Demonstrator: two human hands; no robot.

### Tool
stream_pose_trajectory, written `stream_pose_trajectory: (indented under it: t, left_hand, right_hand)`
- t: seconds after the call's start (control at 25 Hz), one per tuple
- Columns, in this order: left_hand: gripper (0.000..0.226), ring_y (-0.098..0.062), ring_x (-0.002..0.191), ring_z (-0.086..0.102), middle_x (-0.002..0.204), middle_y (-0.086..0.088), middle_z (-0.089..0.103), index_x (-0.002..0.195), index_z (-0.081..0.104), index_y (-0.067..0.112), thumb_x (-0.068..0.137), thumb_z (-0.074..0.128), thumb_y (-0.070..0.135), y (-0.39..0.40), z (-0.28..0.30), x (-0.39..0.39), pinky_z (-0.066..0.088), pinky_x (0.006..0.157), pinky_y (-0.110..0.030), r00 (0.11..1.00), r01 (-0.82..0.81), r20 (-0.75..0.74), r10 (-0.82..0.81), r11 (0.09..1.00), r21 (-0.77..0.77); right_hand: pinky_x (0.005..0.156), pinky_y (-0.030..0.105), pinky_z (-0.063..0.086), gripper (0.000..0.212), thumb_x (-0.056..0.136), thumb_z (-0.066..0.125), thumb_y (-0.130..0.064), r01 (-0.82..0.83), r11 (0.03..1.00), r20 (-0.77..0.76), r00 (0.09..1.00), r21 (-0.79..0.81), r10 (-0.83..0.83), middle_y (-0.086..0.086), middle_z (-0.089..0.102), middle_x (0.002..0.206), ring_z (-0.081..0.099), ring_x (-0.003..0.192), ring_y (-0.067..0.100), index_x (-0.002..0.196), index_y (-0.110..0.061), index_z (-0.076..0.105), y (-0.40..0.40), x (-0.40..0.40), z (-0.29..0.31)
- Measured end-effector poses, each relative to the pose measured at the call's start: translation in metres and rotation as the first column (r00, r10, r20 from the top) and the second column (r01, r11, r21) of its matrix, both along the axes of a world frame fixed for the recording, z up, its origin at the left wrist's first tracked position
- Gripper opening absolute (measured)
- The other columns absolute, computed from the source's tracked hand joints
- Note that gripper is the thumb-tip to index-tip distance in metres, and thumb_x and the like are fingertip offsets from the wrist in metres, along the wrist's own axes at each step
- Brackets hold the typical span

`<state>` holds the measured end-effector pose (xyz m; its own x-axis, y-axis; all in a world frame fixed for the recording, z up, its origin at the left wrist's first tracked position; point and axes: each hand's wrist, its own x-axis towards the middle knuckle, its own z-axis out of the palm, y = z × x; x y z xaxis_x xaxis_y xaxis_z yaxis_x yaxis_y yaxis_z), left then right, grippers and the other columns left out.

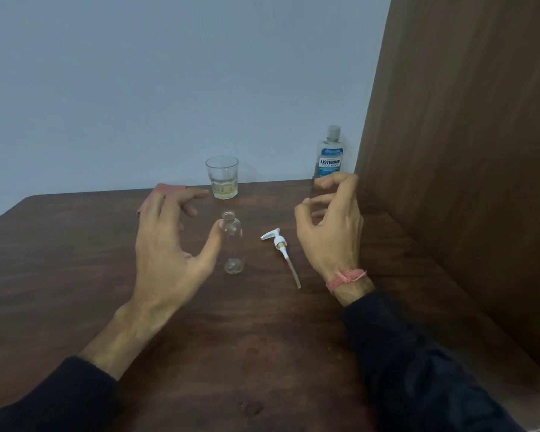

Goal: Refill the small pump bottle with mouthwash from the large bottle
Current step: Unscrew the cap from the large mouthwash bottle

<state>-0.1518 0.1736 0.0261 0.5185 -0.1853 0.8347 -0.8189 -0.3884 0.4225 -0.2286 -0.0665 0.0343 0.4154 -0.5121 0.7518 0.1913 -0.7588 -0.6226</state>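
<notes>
Open tabletop (262,338) lies between the pump head (278,241) and far mouthwash bottle (329,157).

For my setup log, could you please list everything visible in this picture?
Small clear plastic bottle: one, uncapped, upright, table centre.
White pump head with tube: one, lying right of it.
Large mouthwash bottle with blue label: one, capped, far right corner.
Clear drinking glass: one, a little yellowish liquid, at back.
Reddish cloth: one, behind the left hand.
Dark wooden table: one.
Left hand: open, beside the small bottle.
Right hand: loosely curled, empty.
</notes>
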Motion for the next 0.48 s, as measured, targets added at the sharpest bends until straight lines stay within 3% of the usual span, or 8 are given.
stream_pose_trajectory:
  t: [0.12, 0.2, 0.36, 0.48]
  left_hand:
    - [0.024, -0.018, 0.095, 0.056, 0.101, 0.005, 0.061, 0.120, 0.075, 0.016, 0.096, 0.080, 0.018, -0.029, 0.023, -0.020, 0.046, 0.091, -0.027, 0.971, 0.068, 0.229, -0.074, 0.997, 0.034]
    - [0.021, -0.016, 0.096, 0.059, 0.105, 0.009, 0.060, 0.114, 0.073, 0.018, 0.093, 0.073, 0.014, -0.063, 0.040, -0.038, 0.044, 0.092, -0.021, 0.954, 0.181, 0.224, -0.197, 0.979, 0.091]
    - [0.032, -0.013, 0.109, 0.058, 0.121, 0.013, 0.056, 0.119, 0.058, 0.026, 0.090, 0.066, 0.016, -0.137, 0.074, -0.049, 0.048, 0.084, -0.023, 0.949, 0.314, -0.072, -0.308, 0.943, 0.112]
    - [0.043, -0.012, 0.114, 0.063, 0.135, 0.008, 0.053, 0.133, 0.052, 0.024, 0.097, 0.071, 0.011, -0.192, 0.078, -0.029, 0.055, 0.085, -0.019, 0.848, 0.403, -0.391, -0.358, 0.915, 0.037]
  right_hand:
    - [0.077, 0.034, 0.060, 0.043, 0.090, 0.072, -0.016, -0.015, 1.000, 0.083, 0.996, -0.016, 0.016, -0.011, 0.058, 0.117, 0.068, 0.100, 0.006, 0.123, -0.024, 0.045, 0.000, -0.001, 0.001]
    - [0.083, 0.033, 0.058, 0.045, 0.090, 0.072, -0.014, -0.022, 1.000, 0.154, 0.988, -0.011, 0.024, -0.013, 0.056, 0.122, 0.066, 0.108, 0.008, 0.126, -0.022, 0.047, -0.005, 0.000, -0.002]
    - [0.089, 0.039, 0.057, 0.063, 0.085, 0.085, -0.012, -0.019, 0.999, 0.144, 0.989, 0.042, 0.013, -0.011, 0.057, 0.129, 0.064, 0.117, 0.009, 0.133, -0.022, 0.046, -0.032, 0.003, -0.004]
    - [0.088, 0.042, 0.060, 0.072, 0.081, 0.088, -0.015, -0.008, 0.999, 0.061, 0.998, 0.045, 0.005, -0.012, 0.057, 0.131, 0.065, 0.117, 0.009, 0.137, -0.026, 0.043, -0.064, 0.010, -0.004]
